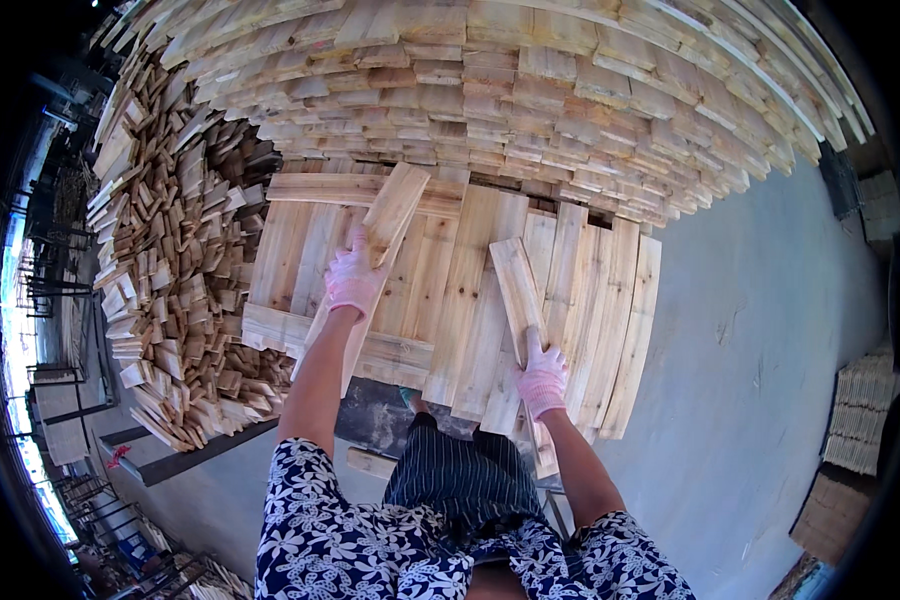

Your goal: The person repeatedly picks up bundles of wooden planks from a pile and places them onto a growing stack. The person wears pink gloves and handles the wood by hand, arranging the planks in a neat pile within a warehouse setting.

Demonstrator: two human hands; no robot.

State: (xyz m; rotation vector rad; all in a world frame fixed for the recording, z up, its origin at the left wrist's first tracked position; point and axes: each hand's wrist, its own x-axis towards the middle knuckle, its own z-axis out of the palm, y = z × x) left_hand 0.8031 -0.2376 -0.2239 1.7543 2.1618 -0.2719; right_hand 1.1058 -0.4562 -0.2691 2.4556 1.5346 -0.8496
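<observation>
My left hand (353,274), in a pink-and-white knit glove, is closed round a long pale wooden plank (394,208). That plank slants across the left part of a layer of boards laid side by side (460,290). On the right, my right hand (543,380), gloved the same way, grips a second plank (515,280) that lies angled over the layer, its near end reaching past the layer's front edge. Two crosswise boards, a far one (320,188) and a near one (395,352), lie over the left half. The palms hide parts of both held planks.
A high stack of planks (530,100) rises just beyond the boards. To the left lies a large heap of loose short wood pieces (185,260), with a dark metal bar (205,455) at its near side. Bundled slats (860,410) stand at the far right on the grey floor (740,330).
</observation>
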